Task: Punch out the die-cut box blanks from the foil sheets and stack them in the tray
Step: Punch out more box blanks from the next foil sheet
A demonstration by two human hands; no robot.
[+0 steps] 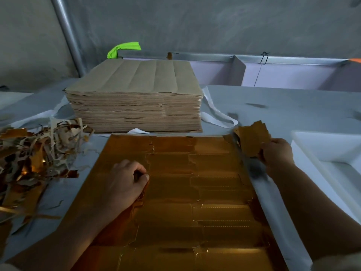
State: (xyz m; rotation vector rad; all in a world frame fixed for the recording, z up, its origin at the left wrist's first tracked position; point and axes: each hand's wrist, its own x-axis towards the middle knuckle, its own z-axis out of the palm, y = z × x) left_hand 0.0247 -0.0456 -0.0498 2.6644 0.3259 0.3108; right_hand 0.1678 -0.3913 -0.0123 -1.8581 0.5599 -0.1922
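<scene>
A gold foil sheet (175, 202) with die-cut box outlines lies flat on the table in front of me. My left hand (125, 184) rests on its left part with fingers curled into a loose fist, knuckles pressing the foil. My right hand (277, 155) grips a torn strip of gold foil edge waste (252, 137) at the sheet's far right corner, lifted off the table. A white tray (322, 147) sits at the right, its visible part holding nothing.
A thick stack of brown-backed sheets (134, 96) stands behind the foil sheet. A heap of torn gold and paper scraps (33, 155) covers the left of the table. Metal bins (273, 73) line the back wall, beside a green rag (123, 48).
</scene>
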